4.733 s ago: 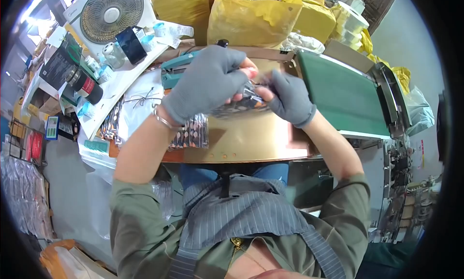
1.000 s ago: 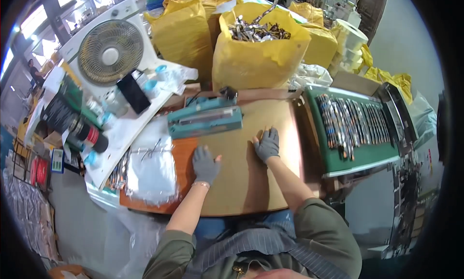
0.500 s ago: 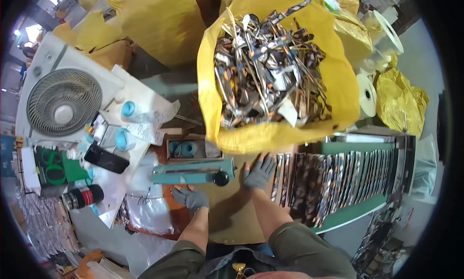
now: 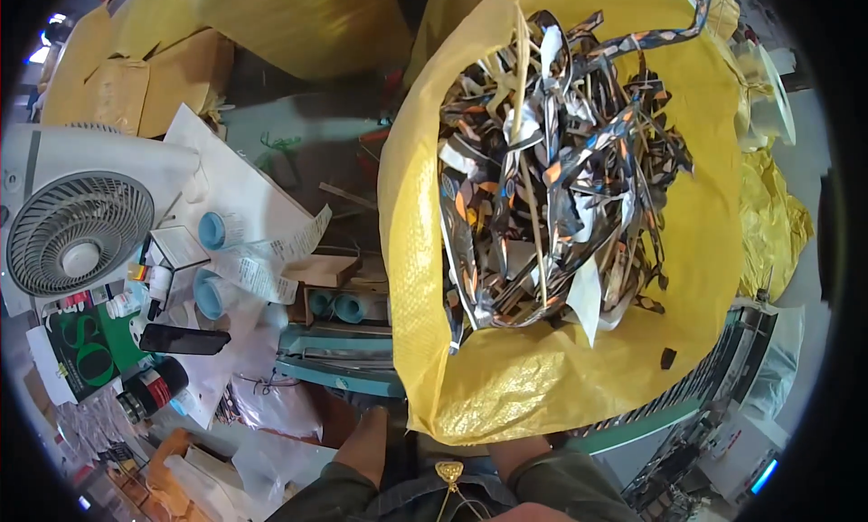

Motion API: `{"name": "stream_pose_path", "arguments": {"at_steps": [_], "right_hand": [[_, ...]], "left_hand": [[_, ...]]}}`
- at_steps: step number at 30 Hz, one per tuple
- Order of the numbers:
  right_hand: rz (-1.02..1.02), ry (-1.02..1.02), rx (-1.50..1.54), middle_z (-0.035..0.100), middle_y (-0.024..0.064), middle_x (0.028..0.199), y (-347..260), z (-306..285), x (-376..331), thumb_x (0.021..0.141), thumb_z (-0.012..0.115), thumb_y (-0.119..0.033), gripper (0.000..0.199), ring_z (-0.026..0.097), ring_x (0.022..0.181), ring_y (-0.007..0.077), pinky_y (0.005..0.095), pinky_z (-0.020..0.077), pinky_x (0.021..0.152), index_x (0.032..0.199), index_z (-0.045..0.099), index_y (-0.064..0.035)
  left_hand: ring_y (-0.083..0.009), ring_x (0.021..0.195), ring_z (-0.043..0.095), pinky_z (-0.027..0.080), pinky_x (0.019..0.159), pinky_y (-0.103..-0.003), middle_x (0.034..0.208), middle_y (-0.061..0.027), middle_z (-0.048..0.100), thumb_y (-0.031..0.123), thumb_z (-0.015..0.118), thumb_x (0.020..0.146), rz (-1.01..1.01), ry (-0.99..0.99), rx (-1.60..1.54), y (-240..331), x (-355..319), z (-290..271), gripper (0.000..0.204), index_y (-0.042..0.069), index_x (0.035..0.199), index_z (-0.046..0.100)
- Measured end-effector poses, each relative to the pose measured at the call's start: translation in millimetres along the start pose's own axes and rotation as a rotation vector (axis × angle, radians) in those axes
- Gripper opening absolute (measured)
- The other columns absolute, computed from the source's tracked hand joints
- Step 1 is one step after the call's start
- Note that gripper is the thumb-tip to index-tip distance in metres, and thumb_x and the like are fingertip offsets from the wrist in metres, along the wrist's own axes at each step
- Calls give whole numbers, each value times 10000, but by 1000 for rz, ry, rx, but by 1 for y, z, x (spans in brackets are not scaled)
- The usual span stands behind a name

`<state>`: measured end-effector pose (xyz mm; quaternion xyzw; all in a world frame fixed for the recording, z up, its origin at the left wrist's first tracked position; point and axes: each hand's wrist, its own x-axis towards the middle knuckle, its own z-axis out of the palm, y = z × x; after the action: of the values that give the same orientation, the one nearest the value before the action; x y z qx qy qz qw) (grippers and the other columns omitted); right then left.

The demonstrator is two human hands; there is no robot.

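Note:
A big yellow woven bag [image 4: 411, 251] fills the middle and right of the view, its mouth wide and its front edge hanging low over the work surface. Inside lies a tangle of dark patterned strips [image 4: 506, 197] mixed with white scraps [image 4: 588, 291]. My left forearm [image 4: 366, 445] reaches forward beneath the teal bar-shaped device [image 4: 334, 373], and the left hand is hidden there. Of my right arm only a short stretch of forearm [image 4: 517, 451] shows; the bag's front covers the right hand. What either hand touches cannot be seen.
A fan [image 4: 81, 224] stands at the left, with a black phone [image 4: 185, 339], a dark jar [image 4: 154, 388] and light-blue rolls [image 4: 217, 291] near it. Green-edged racking [image 4: 646, 427] shows past the bag at the right. Cardboard boxes [image 4: 185, 75] sit at the back left.
The bag now looks larger and nearer and covers the work surface and most of the strip rows. Both gloved hands, earlier lying flat on the surface, have gone out of sight.

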<state>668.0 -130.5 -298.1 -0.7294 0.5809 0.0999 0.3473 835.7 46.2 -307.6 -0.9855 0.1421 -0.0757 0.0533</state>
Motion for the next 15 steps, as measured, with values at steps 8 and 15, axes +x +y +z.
{"name": "stream_pose_path", "arguments": {"at_steps": [8, 15], "right_hand": [[-5, 101, 40, 353, 311, 1359, 2, 13, -8, 808, 469, -512, 639, 306, 1278, 465, 547, 200, 1074, 1305, 469, -111], [-99, 722, -118, 298, 289, 1403, -43, -25, -10, 820, 505, -450, 698, 244, 1311, 455, 549, 154, 1079, 1336, 361, -2]], "left_hand": [[-339, 1160, 477, 406, 942, -432, 1354, -253, 390, 412, 336, 950, 107, 174, -59, -5, 3, -3, 582, -5, 1356, 326], [-460, 1241, 352, 286, 1023, -537, 1348, -319, 354, 388, 401, 938, 52, 248, -271, 3, 11, -4, 598, -50, 1341, 343]]}}
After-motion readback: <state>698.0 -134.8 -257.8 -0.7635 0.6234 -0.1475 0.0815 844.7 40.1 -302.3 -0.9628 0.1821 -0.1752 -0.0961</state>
